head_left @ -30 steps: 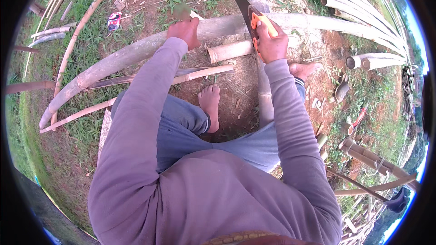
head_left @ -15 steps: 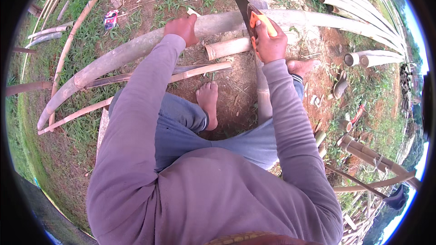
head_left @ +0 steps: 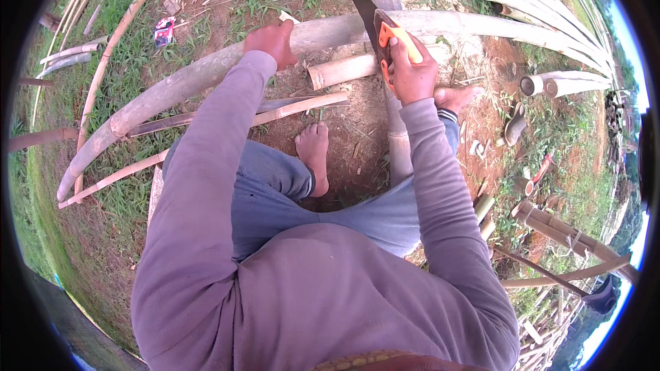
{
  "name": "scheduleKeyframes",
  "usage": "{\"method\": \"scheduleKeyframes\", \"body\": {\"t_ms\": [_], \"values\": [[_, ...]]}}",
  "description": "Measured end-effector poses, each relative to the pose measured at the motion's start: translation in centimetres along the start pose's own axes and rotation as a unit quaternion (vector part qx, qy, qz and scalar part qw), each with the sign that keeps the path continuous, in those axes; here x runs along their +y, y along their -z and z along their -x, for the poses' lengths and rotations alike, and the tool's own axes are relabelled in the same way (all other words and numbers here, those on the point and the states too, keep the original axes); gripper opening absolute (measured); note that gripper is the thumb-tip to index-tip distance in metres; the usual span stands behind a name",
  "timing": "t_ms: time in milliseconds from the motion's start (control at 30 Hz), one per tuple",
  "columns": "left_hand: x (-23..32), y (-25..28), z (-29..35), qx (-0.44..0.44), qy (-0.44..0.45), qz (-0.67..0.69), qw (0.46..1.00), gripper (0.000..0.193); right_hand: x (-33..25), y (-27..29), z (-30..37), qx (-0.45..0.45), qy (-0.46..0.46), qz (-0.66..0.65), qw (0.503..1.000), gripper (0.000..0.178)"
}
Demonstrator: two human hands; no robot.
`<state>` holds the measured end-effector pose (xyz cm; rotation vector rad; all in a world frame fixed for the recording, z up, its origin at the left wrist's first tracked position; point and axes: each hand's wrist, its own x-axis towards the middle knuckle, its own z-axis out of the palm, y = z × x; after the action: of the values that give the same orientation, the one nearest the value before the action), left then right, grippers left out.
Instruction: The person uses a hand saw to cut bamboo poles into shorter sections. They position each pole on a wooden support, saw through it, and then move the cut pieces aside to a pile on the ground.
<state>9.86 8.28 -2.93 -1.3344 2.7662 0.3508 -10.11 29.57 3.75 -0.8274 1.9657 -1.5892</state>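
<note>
A long, thick bamboo pole lies across in front of me from left to right. My left hand is wrapped round it left of the middle. In my right hand is the orange handle of a handsaw; its dark blade points up and away, lying across the pole. The blade's lower edge is partly hidden, so I cannot tell how deep it sits. Under the long pole rests a crosswise bamboo support. A short cut bamboo piece lies just on the near side of the pole.
Split bamboo strips lie near my bare feet. Several bamboo poles are stacked at the far right. A sandal and a red-handled tool are on the ground at right. A red packet lies in the grass at left.
My right hand and the saw have shifted very slightly, with the blade still across the pole. My left hand keeps its hold; the whole view has moved a little.
</note>
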Motion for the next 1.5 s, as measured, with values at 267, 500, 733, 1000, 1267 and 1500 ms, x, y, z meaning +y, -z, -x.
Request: {"method": "scheduleKeyframes", "body": {"t_ms": [267, 500, 733, 1000, 1267, 1500], "values": [[-0.2, -0.2, 0.2, -0.014, 0.005, -0.012, 1.000, 0.078, 4.1, 7.7, 15.2, 0.018, 0.009, 0.021, 1.000, 0.045], [-3.4, 0.4, -5.5, -0.162, -0.046, 0.096, 0.981, 0.096, 5.3, 8.1, 15.4, -0.001, 0.016, -0.031, 0.999, 0.047], [0.5, 0.5, -2.3, -0.122, 0.000, 0.018, 0.992, 0.093, 2.8, 8.9, 15.6, 0.046, 0.096, 0.065, 0.992, 0.046], [0.6, 1.6, -1.8, -0.111, 0.006, 0.009, 0.994, 0.088, 2.5, 6.8, 11.7, 0.028, 0.136, 0.097, 0.986, 0.044], [0.7, 0.8, -1.9, -0.125, 0.001, 0.018, 0.992, 0.090, 5.2, 5.0, 7.1, 0.018, 0.122, 0.067, 0.990, 0.039], [1.1, -2.4, 0.3, 0.115, -0.023, -0.097, 0.988, 0.079, 4.3, 0.5, 3.0, 0.058, 0.151, -0.032, 0.986, 0.038]]}}
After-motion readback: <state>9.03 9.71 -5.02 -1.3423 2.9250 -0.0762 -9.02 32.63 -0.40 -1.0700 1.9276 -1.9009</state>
